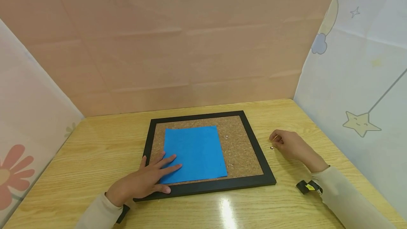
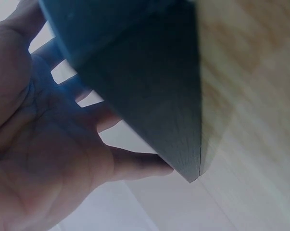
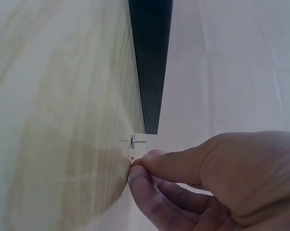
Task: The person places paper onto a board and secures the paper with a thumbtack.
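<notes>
I have the left hand (image 1: 140, 182) palm down, its fingers (image 1: 171, 169) straight and fanned wide, the left thumb (image 1: 162, 188) splayed toward the near side. Behind it, the left forearm (image 1: 100, 215) angles back. On my right hand (image 1: 292, 146), the right thumb (image 3: 181, 166) meets the index finger (image 3: 145, 191) at the tips; what lies between them I cannot tell. The right forearm (image 1: 346, 195) slopes back and outward behind that grip.

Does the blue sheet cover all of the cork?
No, bare cork shows to the right of the blue sheet.
</notes>
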A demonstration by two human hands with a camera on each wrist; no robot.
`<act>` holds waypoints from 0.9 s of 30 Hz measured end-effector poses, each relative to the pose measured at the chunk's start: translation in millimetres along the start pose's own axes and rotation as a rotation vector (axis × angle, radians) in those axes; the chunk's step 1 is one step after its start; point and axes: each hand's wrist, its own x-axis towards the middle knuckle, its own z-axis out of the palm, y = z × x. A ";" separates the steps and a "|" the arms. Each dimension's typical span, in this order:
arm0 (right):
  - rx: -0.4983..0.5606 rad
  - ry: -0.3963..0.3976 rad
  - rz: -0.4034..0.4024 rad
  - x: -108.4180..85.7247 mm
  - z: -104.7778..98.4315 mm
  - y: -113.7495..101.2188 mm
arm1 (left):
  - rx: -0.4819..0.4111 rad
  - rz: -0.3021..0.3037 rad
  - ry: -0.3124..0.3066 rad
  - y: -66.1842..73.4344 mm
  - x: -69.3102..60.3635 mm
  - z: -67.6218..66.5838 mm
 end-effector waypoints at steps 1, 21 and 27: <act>-0.003 0.000 -0.002 0.1 -0.2 0.0 | -0.001 0.001 0.000 -0.1 -0.2 0.0; 0.084 -0.098 -0.044 1.8 -4.6 12.6 | 0.019 -0.001 0.000 -1.1 0.1 -0.2; 0.150 -0.144 -0.051 0.3 -6.9 12.4 | 0.012 0.000 -0.002 -1.0 -0.2 -0.5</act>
